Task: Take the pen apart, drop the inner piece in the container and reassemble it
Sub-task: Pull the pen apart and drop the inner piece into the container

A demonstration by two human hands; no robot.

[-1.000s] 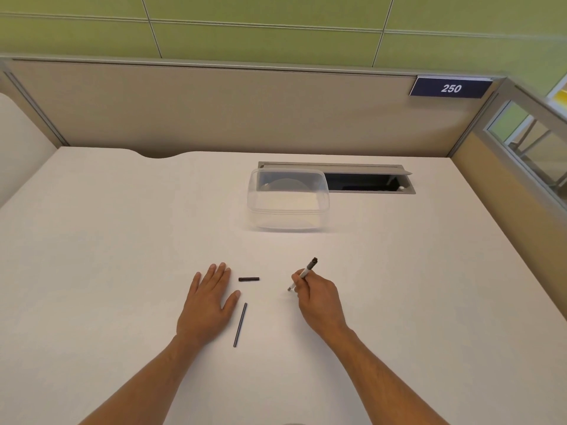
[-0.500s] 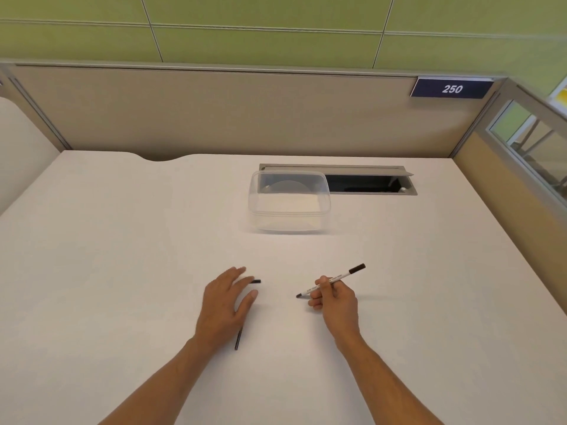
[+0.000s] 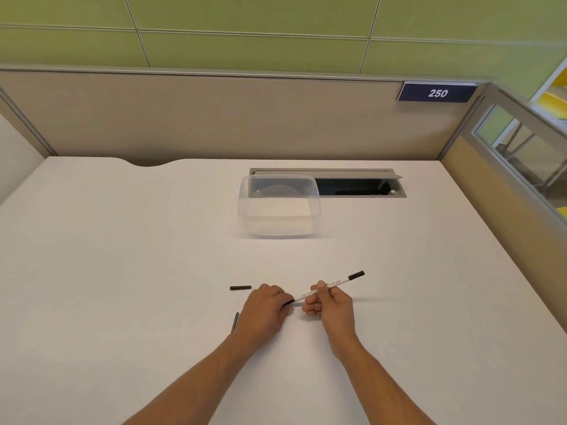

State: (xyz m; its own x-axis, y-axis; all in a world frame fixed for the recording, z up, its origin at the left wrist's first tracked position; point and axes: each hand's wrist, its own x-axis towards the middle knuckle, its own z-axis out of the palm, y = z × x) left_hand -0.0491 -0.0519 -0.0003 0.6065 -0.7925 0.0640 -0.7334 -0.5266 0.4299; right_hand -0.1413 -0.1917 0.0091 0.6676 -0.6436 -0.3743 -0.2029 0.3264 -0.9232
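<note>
My right hand (image 3: 329, 305) pinches the white pen barrel (image 3: 337, 283), which slants up to the right and ends in a black tip. My left hand (image 3: 265, 309) has its fingers curled round the barrel's black lower end (image 3: 288, 302). A short black cap (image 3: 240, 288) lies on the table left of my left hand. The thin dark inner piece (image 3: 235, 321) lies beside my left wrist, partly hidden by the hand. The clear plastic container (image 3: 279, 205) stands open farther back, at the table's middle.
Behind the container a grey cable hatch (image 3: 356, 187) is sunk into the white table (image 3: 122, 271). A beige partition with a blue sign "250" (image 3: 437, 92) closes the back. A glass-panelled partition (image 3: 521, 148) runs along the right.
My left hand left the table near the cap and moved right to the barrel's lower end. My right hand tilted the barrel flatter, its tip now pointing right.
</note>
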